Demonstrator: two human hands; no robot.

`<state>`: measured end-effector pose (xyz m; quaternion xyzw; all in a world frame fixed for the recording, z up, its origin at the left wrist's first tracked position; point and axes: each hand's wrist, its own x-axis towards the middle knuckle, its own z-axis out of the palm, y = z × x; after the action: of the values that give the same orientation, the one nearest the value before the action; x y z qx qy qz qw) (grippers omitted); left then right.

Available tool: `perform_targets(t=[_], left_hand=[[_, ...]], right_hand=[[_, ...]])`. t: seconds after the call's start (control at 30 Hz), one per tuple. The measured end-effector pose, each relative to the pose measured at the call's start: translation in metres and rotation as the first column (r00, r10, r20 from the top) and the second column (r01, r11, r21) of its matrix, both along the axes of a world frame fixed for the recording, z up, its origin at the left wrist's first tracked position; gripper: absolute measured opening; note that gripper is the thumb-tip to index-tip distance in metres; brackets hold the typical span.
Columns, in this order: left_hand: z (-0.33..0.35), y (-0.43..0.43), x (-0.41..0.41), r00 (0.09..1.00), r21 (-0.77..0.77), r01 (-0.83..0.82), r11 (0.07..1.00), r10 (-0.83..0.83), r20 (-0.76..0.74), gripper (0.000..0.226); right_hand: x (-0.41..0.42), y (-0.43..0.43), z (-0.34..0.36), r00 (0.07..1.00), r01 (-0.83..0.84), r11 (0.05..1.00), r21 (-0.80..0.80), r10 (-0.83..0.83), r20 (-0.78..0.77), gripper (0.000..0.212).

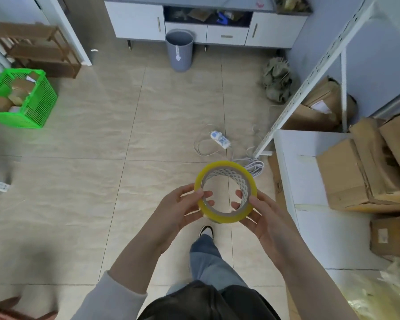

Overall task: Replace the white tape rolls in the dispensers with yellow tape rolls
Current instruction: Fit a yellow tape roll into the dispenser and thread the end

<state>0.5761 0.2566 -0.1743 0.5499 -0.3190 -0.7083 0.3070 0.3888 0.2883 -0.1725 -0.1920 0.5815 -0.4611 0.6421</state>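
While over the floor: yellow tape roll (225,191) held up
Left hand (181,207): gripping roll's left rim
Right hand (260,214): gripping right rim

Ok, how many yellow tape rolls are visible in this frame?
1. The yellow tape roll is held between the left hand and right hand above the floor. No dispenser is in view; more rolls may lie out of frame.
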Motion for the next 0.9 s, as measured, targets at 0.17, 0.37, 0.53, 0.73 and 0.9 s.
perform_targets(t=[0.17, 0.37, 0.53, 0.73, 0.9], left_hand=[[0.013, -0.078, -0.028, 1.000, -0.029, 0.028, 0.999, -0.028, 0.004, 0.027], [0.026, -0.154, -0.064, 0.997, -0.030, 0.054, 0.998, -0.055, -0.050, 0.032], [0.042, -0.216, -0.107, 0.977, -0.062, 0.173, 0.983, -0.179, -0.115, 0.059], [0.087, -0.297, -0.186, 0.895, -0.233, 0.364, 0.902, -0.408, -0.181, 0.068], [0.135, -0.349, -0.261, 0.714, -0.405, 0.577, 0.709, -0.679, -0.172, 0.065]], right_hand=[[-0.028, -0.076, 0.007, 0.999, 0.017, 0.999, -0.041, -0.015, 0.042, 0.029], [-0.064, -0.141, 0.018, 0.999, 0.045, 0.996, -0.080, -0.045, 0.001, 0.026], [-0.100, -0.179, 0.033, 0.985, 0.167, 0.979, -0.119, -0.172, -0.030, 0.028], [-0.156, -0.213, 0.074, 0.906, 0.392, 0.880, -0.267, -0.419, -0.053, 0.029], [-0.193, -0.218, 0.123, 0.788, 0.539, 0.729, -0.423, -0.613, -0.053, 0.046]])
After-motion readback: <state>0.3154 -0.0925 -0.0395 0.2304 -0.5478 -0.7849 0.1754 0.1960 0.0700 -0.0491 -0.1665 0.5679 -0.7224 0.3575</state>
